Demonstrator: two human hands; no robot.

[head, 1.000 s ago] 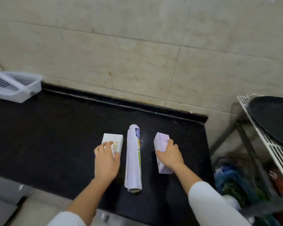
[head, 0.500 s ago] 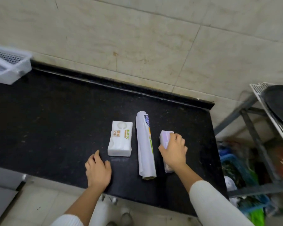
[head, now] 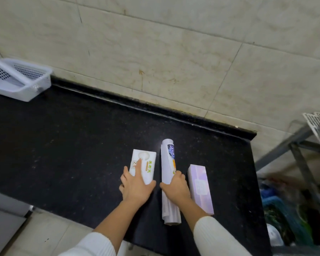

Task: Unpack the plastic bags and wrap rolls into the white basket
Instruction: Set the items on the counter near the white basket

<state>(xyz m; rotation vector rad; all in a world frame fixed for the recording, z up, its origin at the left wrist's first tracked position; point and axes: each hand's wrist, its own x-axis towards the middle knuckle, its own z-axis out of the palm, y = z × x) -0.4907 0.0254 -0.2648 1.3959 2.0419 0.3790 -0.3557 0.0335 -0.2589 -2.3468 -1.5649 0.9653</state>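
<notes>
Black surface (head: 63,145) runs along tiled wall; right end stops short of a metal rack (head: 307,137).

White basket (head: 29,87) at far left against the wall, tilted, rim facing up-right. Well apart from everything else, far up-left of both hands. Contents not readable through the mesh.

Three items in a row near the front-right edge, long axes all roughly parallel, running front to back:
- roll (head: 167,174), longest, in the middle; near end close to the front edge, far end pointing at the wall.
- purple box (head: 199,187), right of roll, just beside it, untouched.
- white box (head: 143,165), left of roll, shortest.

Left hand (head: 135,189) on near end of white box: index laid flat along the top, thumb at its right near corner, other fingers down the left side. Loose clasp, not lifted, box flat on surface.

Right hand (head: 175,187) draped over roll at about mid-length, fingers curled over the top, thumb on the left flank. Looks like a closing wrap; whether fully clamped, cannot tell. Roll on surface.

Key relation: basket lies up-left, across the long axis of all three items. Left hand nearer to it, and its box is the leftmost, so clear path. Right hand's roll must cross over or follow behind the white box. Probably needs a turn to fit basket length; mid-length grip should keep it balanced.
</notes>
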